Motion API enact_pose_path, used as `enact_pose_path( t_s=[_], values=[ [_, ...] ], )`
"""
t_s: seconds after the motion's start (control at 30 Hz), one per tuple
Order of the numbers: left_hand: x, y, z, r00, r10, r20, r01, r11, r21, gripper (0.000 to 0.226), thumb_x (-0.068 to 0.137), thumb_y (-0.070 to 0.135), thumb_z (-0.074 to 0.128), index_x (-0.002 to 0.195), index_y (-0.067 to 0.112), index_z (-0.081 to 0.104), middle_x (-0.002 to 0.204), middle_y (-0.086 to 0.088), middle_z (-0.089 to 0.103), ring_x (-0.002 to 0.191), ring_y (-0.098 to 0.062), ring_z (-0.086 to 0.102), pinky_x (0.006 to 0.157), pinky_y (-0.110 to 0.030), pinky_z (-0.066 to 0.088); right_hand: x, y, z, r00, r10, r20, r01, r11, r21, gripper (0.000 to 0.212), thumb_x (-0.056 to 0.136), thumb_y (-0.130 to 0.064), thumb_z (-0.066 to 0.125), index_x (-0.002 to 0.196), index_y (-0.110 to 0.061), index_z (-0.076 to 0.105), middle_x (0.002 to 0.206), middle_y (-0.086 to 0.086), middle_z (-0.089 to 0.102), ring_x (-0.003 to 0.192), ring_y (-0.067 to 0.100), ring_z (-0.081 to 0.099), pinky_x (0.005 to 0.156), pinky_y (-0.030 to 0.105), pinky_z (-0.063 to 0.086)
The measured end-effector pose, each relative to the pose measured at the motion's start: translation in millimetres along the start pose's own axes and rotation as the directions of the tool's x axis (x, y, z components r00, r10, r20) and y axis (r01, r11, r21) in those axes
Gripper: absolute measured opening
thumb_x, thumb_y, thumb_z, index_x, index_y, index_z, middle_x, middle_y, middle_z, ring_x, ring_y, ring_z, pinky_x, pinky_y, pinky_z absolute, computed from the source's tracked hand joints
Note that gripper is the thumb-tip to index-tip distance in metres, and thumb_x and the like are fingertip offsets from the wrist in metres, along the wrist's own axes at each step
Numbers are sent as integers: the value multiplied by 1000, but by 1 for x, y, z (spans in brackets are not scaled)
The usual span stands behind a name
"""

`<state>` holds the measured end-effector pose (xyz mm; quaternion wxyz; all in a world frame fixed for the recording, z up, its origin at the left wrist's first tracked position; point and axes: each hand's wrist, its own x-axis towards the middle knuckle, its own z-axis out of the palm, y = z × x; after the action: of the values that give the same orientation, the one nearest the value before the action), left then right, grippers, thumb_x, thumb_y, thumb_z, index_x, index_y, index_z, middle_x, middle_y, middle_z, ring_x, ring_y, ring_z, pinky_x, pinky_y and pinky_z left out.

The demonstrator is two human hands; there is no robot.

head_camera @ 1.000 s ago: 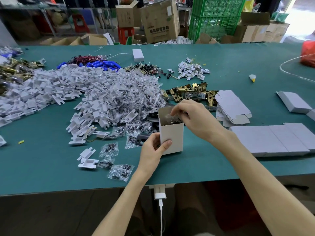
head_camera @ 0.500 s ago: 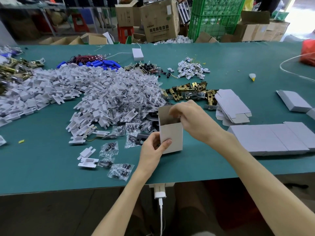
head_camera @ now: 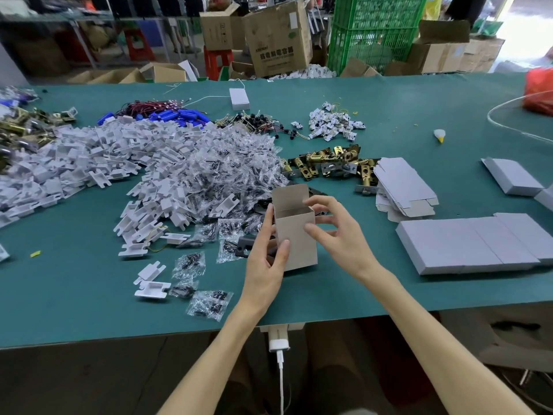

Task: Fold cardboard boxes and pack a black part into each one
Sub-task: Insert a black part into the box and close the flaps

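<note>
A small cardboard box [head_camera: 299, 238] stands upright on the green table [head_camera: 89, 295], its top open and the lid flap raised at the back. My left hand [head_camera: 264, 259] grips its left side, thumb on the front face. My right hand [head_camera: 338, 232] hovers at the box's right, fingers spread and holding nothing, thumb tip near the front face. The inside of the box is hidden. A black part [head_camera: 244, 245] lies flat on the table just left of the box.
A heap of clear bags with black bits [head_camera: 233, 175] and white plastic pieces [head_camera: 89, 163] fills the left. Brass latches [head_camera: 329, 163] and flat box blanks [head_camera: 401, 187] lie behind right. Finished grey boxes [head_camera: 472, 244] line the right. Loose bags [head_camera: 209, 304] sit near the front edge.
My right hand has pulled out of the box's open top and moved to its right side with fingers spread. My left hand keeps its hold on the box.
</note>
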<state>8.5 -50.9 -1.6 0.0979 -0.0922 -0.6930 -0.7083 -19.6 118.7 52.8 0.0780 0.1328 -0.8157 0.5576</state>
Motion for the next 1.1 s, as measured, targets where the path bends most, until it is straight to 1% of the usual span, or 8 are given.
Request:
enact_pose_path(
  t_s=[0.1,0.2,0.37,0.5,0.63,0.73,0.9,1.1],
  values=[
    [-1,-3,-1,999,40,-8,-39,999,31,67,107,14,57,158,49,31,129,-4,64,105,-19,69,89,-36,62,-8,4,5,999,12,-30,-9,995,95,33,96,-13,70,123,-30,62,126,-8,61,111,8,62,78,21,54],
    [-2,-7,-2,991,137,-7,-133,972,192,66,108,16,57,159,49,32,128,7,61,95,-23,60,88,-45,59,-16,8,7,999,21,-50,-13,987,159,30,95,-13,71,119,-29,63,125,-13,65,116,7,61,81,20,53],
    [-2,-12,-4,964,267,-5,-252,915,317,63,108,15,55,162,37,31,122,13,53,91,-17,54,81,-15,45,-20,11,10,998,30,-61,-18,980,198,29,95,-12,71,118,-28,64,124,-18,67,118,9,60,83,17,52],
    [-3,-10,-3,966,259,1,-244,911,333,59,106,8,57,156,36,43,121,20,52,86,-7,52,80,-12,44,-20,13,12,997,30,-64,-17,980,198,28,96,-12,70,118,-29,63,125,-15,66,117,11,61,84,22,54],
    [5,3,-11,970,242,39,-241,914,326,28,109,29,53,136,30,60,122,15,62,95,-10,62,75,-17,48,-22,15,12,998,32,-57,-19,976,215,27,97,-13,69,115,-32,64,125,-7,65,112,14,64,83,20,53],
    [22,18,-16,986,163,-14,-154,955,255,25,106,44,51,113,29,70,105,11,71,79,-11,65,64,-29,52,-23,15,15,998,26,-59,-12,973,232,23,99,-15,67,114,-31,64,124,-6,65,108,12,65,79,21,54],
    [38,23,-10,995,21,-100,-11,995,104,7,100,30,68,94,33,70,94,8,78,74,-3,65,65,-21,52,-22,11,19,989,50,-136,-12,965,264,18,104,-34,52,108,-24,66,110,-7,69,99,21,65,86,42,55],
    [37,28,-7,995,-36,-95,16,979,-202,31,93,20,73,119,36,64,102,1,74,97,-19,72,77,-28,60,-21,5,23,979,74,-191,-18,961,277,17,107,-26,52,106,-16,66,103,-7,71,99,25,64,87,49,53]
  ],
)
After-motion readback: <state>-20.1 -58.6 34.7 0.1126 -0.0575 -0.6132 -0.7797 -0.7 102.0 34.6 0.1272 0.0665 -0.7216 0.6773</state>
